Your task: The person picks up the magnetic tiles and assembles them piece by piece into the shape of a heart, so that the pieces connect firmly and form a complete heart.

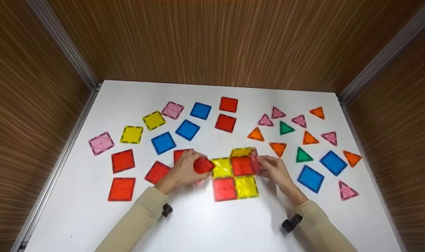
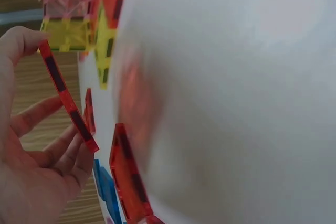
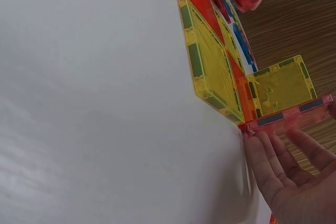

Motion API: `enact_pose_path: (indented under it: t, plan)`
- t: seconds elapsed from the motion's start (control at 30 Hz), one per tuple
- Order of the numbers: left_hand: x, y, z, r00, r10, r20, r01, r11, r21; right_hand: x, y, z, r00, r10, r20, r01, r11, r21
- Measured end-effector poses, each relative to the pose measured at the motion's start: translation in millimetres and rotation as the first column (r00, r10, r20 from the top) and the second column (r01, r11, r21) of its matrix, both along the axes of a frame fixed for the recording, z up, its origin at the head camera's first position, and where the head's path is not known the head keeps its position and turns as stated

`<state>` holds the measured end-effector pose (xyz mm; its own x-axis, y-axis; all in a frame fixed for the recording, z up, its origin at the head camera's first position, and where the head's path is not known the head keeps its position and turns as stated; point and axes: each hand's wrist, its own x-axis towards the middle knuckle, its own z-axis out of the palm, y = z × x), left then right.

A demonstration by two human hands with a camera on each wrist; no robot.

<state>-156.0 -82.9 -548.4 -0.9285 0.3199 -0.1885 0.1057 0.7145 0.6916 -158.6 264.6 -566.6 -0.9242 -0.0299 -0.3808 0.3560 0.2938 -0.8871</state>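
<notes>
Tile block (image 1: 235, 177) at centre of the white table (image 1: 198, 227): four squares flat, yellow and red alternating. Upright yellow tile (image 1: 242, 152) on the rear edge of the back-right red; upright pink tile (image 3: 291, 118) on that red's right edge.

Left hand (image 1: 184, 170): thumb and fingers spread to the tile's width, pinching a red square (image 1: 202, 165) by opposite edges, tilted and clear of the table. Its corner sits right by the block's left side; contact cannot be told.

Right hand (image 1: 277, 171): well spread, fingers nearly straight, tips touching the outer face of the upright pink tile.

Left hand partly covers a flat red tile (image 1: 179, 154) behind it; another red tile (image 1: 157, 171) lies by the wrist. Further left and back: loose squares, red, yellow, blue, pink. Right: pink, orange and green triangles, two blue squares (image 1: 333, 163). Wood-grain panels (image 1: 212, 42) on three sides.
</notes>
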Motion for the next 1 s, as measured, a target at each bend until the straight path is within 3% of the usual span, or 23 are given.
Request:
enact_pose_path:
  t: [0.2, 0.37, 0.63, 1.0]
  plan:
    - [-27.1, 13, 3.3, 0.997, -0.059, 0.054, 0.055, 0.996, 0.076, -0.2, 1, 1.1, 1.0, -0.008, 0.014, 0.008, 1.0, 0.0]
    - [-40.1, 24, 1.6, 0.988, -0.147, 0.048, 0.14, 0.982, 0.13, -0.2, 0, 0.1, 1.0, -0.007, 0.005, 0.007, 1.0, -0.009]
    - [-47.9, 38, -4.6, 0.975, -0.215, 0.063, 0.2, 0.963, 0.182, -0.1, 0, -1.3, 1.0, -0.005, -0.004, 0.005, 1.0, -0.017]
    - [-55.1, 40, -14.2, 0.967, -0.24, 0.091, 0.218, 0.956, 0.198, -0.3, -2, 0.2, 1.0, -0.014, 0.014, 0.014, 1.0, 0.002]
